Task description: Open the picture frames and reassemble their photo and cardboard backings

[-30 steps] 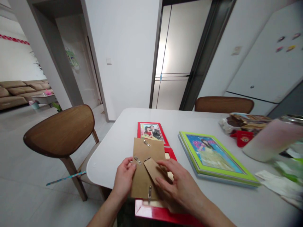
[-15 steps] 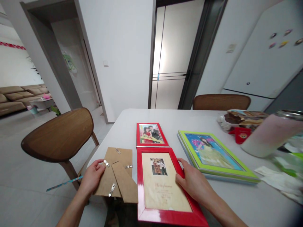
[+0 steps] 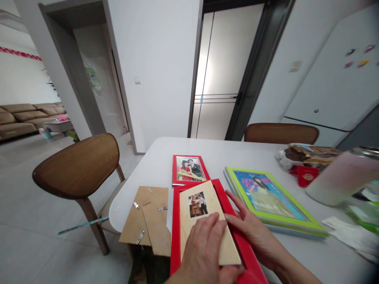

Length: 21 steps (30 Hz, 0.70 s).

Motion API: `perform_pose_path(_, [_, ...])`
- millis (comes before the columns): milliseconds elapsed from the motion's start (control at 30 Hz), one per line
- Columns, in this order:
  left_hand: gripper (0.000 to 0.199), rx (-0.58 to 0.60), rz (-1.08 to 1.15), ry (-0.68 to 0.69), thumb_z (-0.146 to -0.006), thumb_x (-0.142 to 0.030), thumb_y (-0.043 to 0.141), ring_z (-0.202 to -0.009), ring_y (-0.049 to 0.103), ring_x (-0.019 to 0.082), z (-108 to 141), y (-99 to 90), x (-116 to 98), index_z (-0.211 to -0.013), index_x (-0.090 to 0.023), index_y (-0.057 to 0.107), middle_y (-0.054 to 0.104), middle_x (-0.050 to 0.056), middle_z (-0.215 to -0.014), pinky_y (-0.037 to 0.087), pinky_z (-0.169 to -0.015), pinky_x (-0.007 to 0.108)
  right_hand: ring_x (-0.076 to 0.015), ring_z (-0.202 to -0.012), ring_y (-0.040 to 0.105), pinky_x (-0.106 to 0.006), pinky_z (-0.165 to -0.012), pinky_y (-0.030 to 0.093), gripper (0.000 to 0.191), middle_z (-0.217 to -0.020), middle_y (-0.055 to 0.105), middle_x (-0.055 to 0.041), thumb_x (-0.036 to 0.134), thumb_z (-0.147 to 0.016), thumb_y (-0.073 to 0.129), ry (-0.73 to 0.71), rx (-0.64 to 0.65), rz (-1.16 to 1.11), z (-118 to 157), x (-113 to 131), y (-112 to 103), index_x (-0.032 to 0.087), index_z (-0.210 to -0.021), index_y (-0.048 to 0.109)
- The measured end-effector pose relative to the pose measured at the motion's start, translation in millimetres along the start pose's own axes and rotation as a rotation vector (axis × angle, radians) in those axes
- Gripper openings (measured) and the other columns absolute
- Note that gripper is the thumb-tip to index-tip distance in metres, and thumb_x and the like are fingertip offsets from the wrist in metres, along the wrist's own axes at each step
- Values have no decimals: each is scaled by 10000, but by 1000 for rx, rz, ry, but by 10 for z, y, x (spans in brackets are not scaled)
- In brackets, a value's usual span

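A red picture frame (image 3: 175, 221) lies at the table's near edge, with a pale photo board (image 3: 184, 205) skewed inside it. A small photo of people (image 3: 197, 204) shows on the board. My left hand (image 3: 204, 244) covers the board's lower part, fingers together on its face and thumb by its lower right edge. With thumb and fingers, my right hand (image 3: 251, 228) holds the frame's right side. Left of the frame is a brown backing board (image 3: 133, 223) with metal clips and a stand flap. A smaller red frame (image 3: 190, 169) with a couple's photo touches the far side.
Stacked green-edged frames (image 3: 266, 197) lie on the right of the white table (image 3: 237, 154). Beyond them are a pink and white tumbler (image 3: 334, 177), a red packet (image 3: 307, 175), a snack bag (image 3: 314, 154) and tissues (image 3: 352, 234). Wooden chairs (image 3: 79, 165) stand around the table.
My left hand has left the backing board and moved right onto the photo board. That board, flat in the frame before, now sits askew. My right hand stays at the frame's right side.
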<state>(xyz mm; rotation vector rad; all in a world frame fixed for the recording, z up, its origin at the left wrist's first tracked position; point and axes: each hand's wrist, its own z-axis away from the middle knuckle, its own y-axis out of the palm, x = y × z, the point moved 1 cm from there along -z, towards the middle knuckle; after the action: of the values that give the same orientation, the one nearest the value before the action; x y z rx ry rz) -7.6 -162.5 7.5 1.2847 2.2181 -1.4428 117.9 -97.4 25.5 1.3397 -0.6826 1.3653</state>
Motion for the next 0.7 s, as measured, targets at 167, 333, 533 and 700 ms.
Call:
perform_pose_path(167, [582,-196,-3,31,-604,-53,417,-878,528,208,29,-246,31,-1171,-164,342,544,94,-986,453,-767,340,-167,-601,591,-274,-565,447,763,-712,647,-21,345,-680,525,-98,-91,497,-138,-114,-206,135,-1315,157])
perform_pose_path(333, [416,-387,-112,-405,-707,-169,435,-924,540,223,324,-724,273,-1120,-185,387,540,86,-1051,445,-782,337,-201,-632,591,-295,-614,427,570,-753,648,-83,301,-692,424,-214,-216,1089,-223,-203,-314,62,-1208,393])
perform_pose_path(533, [386,-241,-120,-668,-705,-257,469,-984,527,256,647,-897,652,-1079,-159,473,563,86,-1082,441,-804,381,-239,-842,572,-311,-710,411,493,-951,623,-143,282,-725,382,-263,-212,1373,-258,-288,-341,64,-1161,461])
perform_pose_path(700, [361,-126,-366,-541,-730,-287,474,-940,536,258,702,-876,701,-1058,-139,509,592,109,-1003,428,-817,410,-225,-831,566,-314,-743,403,446,-978,598,-141,276,-733,377,-281,-201,1467,-263,-334,-349,80,-1115,498])
